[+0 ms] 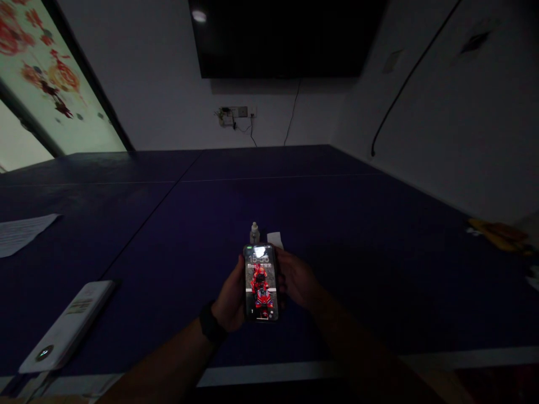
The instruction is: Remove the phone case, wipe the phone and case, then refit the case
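Note:
A smartphone (261, 283) stands upright between my two hands, its lit lock screen showing a red motorcycle picture and a clock. My left hand (229, 300) grips its left edge, with a black wristband (213, 324) on that wrist. My right hand (297, 279) holds the phone's right edge and is dim in the shadow. Just beyond the phone stand a small white bottle (255, 233) and a white paper slip (275, 240), both partly hidden behind it and apart from my hands.
The dark blue table (269, 191) spreads ahead with a white edge line nearby. A white power bank (67, 325) lies at left, beyond it a paper sheet (21, 234). Yellow items (497, 235) sit at right. A wall-mounted screen (286, 33) hangs above.

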`<state>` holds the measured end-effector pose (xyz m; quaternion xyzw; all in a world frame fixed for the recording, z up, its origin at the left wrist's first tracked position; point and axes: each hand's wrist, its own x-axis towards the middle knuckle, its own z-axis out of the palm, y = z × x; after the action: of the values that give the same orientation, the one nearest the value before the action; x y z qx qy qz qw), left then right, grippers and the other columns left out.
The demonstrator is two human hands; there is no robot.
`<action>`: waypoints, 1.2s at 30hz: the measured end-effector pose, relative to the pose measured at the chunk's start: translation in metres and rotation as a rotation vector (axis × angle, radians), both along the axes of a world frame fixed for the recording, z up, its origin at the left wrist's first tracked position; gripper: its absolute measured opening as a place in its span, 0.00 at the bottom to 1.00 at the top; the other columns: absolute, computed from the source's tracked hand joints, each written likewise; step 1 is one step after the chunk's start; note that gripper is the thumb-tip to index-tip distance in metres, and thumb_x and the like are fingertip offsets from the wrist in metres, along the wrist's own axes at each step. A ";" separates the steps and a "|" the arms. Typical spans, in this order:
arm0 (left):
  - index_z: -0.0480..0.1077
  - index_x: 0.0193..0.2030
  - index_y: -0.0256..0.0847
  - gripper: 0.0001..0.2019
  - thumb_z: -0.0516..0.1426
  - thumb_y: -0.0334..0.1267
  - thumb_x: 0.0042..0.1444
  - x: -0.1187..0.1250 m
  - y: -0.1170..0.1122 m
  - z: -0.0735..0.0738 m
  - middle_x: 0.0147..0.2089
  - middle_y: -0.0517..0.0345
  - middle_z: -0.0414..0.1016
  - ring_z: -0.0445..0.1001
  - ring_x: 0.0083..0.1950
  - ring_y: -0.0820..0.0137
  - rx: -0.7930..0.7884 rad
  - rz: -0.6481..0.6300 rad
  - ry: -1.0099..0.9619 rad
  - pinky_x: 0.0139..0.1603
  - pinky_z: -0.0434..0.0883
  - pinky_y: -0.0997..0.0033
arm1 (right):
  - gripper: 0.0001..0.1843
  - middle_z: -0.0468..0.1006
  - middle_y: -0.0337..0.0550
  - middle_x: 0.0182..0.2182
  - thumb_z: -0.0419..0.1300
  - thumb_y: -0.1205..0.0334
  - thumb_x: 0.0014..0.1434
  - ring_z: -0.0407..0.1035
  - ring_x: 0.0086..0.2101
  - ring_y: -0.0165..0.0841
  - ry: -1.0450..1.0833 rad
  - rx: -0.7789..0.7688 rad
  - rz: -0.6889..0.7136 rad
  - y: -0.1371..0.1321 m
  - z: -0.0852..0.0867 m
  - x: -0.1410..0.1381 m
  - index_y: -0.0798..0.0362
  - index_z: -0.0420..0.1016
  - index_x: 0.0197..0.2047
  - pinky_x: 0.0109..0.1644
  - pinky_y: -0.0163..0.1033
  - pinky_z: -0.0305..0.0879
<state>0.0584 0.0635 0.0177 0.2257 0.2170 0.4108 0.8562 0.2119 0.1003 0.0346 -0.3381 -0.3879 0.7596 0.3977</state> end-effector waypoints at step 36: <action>0.75 0.46 0.33 0.30 0.53 0.63 0.61 -0.016 0.000 -0.010 0.42 0.45 0.81 0.78 0.38 0.62 0.207 0.375 0.533 0.42 0.71 0.64 | 0.16 0.78 0.38 0.27 0.64 0.49 0.53 0.72 0.24 0.31 -0.408 0.243 -0.180 0.002 -0.044 -0.008 0.53 0.77 0.36 0.21 0.33 0.68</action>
<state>0.0427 0.0631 0.0078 0.3669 0.4279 0.5074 0.6518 0.2041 0.1022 -0.0096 -0.4674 -0.5170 0.5850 0.4147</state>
